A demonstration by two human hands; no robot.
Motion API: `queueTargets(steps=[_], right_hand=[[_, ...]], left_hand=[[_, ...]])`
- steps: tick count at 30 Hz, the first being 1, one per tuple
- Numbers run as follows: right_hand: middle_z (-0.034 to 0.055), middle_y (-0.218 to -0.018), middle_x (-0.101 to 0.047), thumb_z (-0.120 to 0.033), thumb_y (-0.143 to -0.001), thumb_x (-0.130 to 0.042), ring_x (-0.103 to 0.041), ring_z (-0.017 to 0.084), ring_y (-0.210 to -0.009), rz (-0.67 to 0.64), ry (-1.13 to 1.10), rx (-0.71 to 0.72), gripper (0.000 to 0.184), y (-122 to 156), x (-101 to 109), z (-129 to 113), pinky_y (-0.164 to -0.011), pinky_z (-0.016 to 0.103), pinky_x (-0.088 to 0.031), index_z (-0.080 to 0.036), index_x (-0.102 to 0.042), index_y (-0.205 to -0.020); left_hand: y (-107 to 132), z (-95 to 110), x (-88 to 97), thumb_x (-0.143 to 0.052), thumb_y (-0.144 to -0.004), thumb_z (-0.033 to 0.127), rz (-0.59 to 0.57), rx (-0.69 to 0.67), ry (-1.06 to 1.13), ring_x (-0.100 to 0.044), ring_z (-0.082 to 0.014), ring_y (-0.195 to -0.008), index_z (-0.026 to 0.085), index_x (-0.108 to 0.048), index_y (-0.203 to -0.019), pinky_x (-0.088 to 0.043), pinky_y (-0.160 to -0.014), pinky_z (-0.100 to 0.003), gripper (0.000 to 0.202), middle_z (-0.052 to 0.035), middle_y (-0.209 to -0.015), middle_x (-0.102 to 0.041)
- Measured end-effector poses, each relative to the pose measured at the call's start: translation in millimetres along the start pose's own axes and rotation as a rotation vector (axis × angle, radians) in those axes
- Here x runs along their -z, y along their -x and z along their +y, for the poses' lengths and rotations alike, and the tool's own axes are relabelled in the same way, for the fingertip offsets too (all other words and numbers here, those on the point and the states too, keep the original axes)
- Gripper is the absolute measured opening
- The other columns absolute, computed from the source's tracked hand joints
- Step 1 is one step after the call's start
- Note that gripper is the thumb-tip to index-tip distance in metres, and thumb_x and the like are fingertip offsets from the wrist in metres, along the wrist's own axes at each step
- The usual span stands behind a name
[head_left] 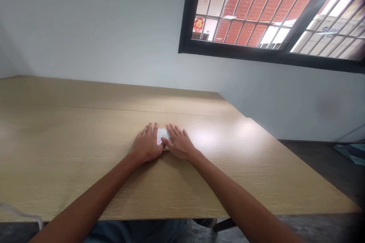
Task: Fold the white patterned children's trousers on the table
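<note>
A small white piece, perhaps folded paper or tissue [162, 135], lies flat on the wooden table [94, 159]. My left hand [147, 143] rests on its left part, palm down with the fingers stretched forward. On its right side lies my right hand [180, 141], also flat, fingers extended and slightly apart. The two thumbs come close together over the near part of the white piece. Both hands cover its sides, so its full outline is hidden.
A thin seam [122, 110] runs across the table toward the back. Behind it stands a pale wall [99, 26] with a barred, dark-framed window [256, 55]. A white cable [23, 213] hangs over the front left edge. The table's right edge slants down beside the floor [310, 159].
</note>
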State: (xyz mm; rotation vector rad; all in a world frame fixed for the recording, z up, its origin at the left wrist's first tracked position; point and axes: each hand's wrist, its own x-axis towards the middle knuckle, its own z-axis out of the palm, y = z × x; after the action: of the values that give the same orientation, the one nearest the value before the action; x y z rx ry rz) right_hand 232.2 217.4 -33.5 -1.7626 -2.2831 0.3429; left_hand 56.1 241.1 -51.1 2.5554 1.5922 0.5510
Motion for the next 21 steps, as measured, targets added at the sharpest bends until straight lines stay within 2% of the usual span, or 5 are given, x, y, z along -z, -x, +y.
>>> queueTargets(steps=[4, 7, 12, 16, 21], right_hand=[[0.0128, -0.165, -0.018, -0.066, -0.099, -0.015, -0.009, 0.03, -0.153, -0.021, 0.066, -0.084, 0.08, -1, 2, 16, -0.12, 0.057, -0.007, -0.011, -0.023, -0.157], [0.0128, -0.164, -0.019, -0.064, -0.099, -0.018, -0.009, 0.03, -0.153, -0.012, 0.076, -0.102, 0.078, 0, 3, 20, -0.12, 0.058, -0.008, -0.011, -0.027, -0.156], [0.0162, -0.161, -0.028, -0.055, -0.102, -0.024, -0.021, 0.031, -0.15, 0.093, -0.012, -0.114, 0.068, 1, 8, 17, -0.118, 0.058, -0.016, -0.012, -0.029, -0.154], [0.0184, -0.159, -0.033, -0.049, -0.1, -0.038, -0.026, 0.029, -0.148, 0.287, -0.033, 0.059, 0.068, 6, 13, 7, -0.119, 0.051, -0.022, -0.011, -0.025, -0.155], [0.0152, -0.16, -0.031, -0.053, -0.1, -0.041, -0.026, 0.031, -0.148, 0.178, 0.011, 0.264, 0.067, 15, 8, -10, -0.118, 0.056, -0.022, -0.019, -0.026, -0.155]], left_hand=[[1, 3, 4.5, -0.047, -0.087, 0.07, -0.04, 0.116, 0.055, -0.027, -0.0401, -0.145, 0.005, -0.019, -0.154, -0.022, -0.116, -0.054, 0.097, -0.026, -0.157, -0.027], [1, 0, 8.6, -0.054, -0.082, 0.068, -0.055, 0.103, 0.104, -0.031, -0.039, -0.144, 0.005, -0.021, -0.153, -0.024, -0.116, -0.052, 0.1, -0.0247, -0.156, -0.031], [1, -17, 18.1, -0.045, -0.09, 0.049, -0.056, 0.013, 0.302, -0.056, -0.0326, -0.123, 0.009, -0.042, -0.144, -0.044, -0.102, -0.044, 0.066, -0.0181, -0.139, -0.056], [-2, -21, 16.9, -0.041, -0.093, 0.039, 0.021, -0.079, 0.401, -0.063, -0.0286, -0.112, 0.012, -0.058, -0.13, -0.05, -0.095, -0.041, 0.048, -0.0141, -0.129, -0.064], [-5, -16, 28.7, -0.047, -0.094, 0.035, 0.211, -0.181, 0.448, -0.066, -0.0258, -0.104, 0.014, -0.067, -0.113, -0.052, -0.094, -0.04, 0.035, -0.0118, -0.116, -0.07]])
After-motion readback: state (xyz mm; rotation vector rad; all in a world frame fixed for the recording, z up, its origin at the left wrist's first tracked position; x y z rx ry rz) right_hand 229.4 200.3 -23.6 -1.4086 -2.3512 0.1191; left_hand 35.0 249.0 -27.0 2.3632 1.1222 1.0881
